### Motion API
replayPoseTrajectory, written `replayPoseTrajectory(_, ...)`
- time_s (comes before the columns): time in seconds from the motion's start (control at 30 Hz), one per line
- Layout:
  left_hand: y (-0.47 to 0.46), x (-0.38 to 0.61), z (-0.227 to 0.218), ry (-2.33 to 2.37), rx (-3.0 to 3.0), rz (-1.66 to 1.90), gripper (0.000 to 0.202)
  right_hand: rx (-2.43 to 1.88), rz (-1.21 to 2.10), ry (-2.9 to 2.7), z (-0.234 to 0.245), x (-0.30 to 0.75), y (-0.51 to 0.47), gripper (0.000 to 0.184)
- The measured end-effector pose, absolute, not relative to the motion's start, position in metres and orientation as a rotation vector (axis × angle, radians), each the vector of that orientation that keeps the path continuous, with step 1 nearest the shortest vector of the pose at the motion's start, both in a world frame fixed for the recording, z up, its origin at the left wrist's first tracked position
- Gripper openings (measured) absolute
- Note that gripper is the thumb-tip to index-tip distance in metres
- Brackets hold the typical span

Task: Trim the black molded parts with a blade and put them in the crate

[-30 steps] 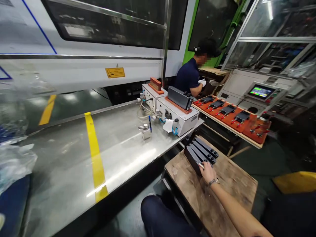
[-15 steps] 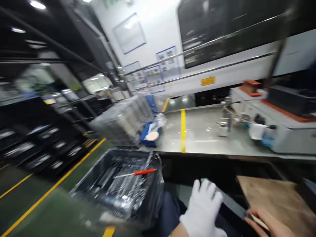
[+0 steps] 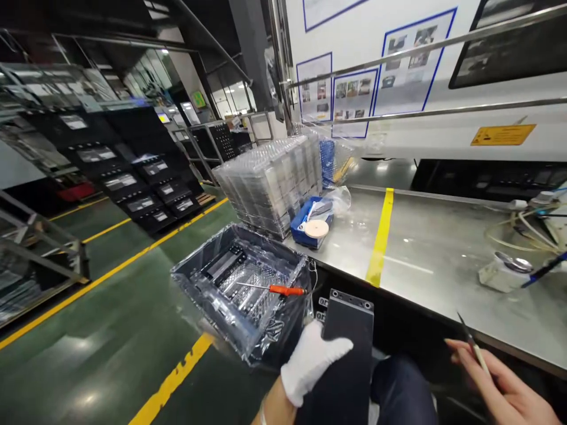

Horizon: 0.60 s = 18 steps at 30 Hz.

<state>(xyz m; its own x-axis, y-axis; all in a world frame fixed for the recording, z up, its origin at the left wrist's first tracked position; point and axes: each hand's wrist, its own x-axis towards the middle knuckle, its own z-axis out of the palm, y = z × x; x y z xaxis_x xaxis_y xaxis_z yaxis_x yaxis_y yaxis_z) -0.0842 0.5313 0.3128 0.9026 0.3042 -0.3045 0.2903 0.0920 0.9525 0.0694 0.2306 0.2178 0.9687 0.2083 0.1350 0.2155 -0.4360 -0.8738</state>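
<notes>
Left hand (image 3: 312,361), white-gloved, closes around a dark rectangular metal plate (image 3: 348,348) standing on end in the near foreground, seemingly to keep bare skin off it. Right hand (image 3: 502,383), bare, pinches a slim pointed pick (image 3: 475,348) at near right, apparently kept ready. Left of both, a plastic-lined bin (image 3: 241,229) holds an orange-handled screwdriver (image 3: 287,290), within easy reach.

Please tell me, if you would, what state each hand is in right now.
Left hand: white-gloved, closed, holding a black rectangular block.
Right hand: bare, closed, pinching a thin pointed tool.
</notes>
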Motion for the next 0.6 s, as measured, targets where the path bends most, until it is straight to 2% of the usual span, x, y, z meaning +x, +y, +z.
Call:
replayPoseTrajectory(0.13,0.541,-0.081,0.322,0.517,1.395,-0.015,0.035,-1.931,0.351,-0.169,0.195,0.051,0.245,0.068)
replayPoseTrajectory(0.27,0.539,-0.071,0.333,0.465,1.461,-0.026,0.039,-1.878,0.470,-0.138,0.184,0.037,0.248,0.063)
replayPoseTrajectory(0.4,0.535,-0.060,0.332,0.439,1.449,-0.068,0.037,-1.842,0.521,-0.103,0.191,0.035,0.240,0.066)
replayPoseTrajectory(0.5,0.531,-0.056,0.318,0.449,1.412,-0.091,0.041,-1.836,0.504,-0.091,0.197,0.036,0.237,0.066)
replayPoseTrajectory(0.6,0.525,-0.055,0.294,0.564,1.040,-0.071,0.049,-1.794,0.533,-0.122,0.200,0.036,0.238,0.064)
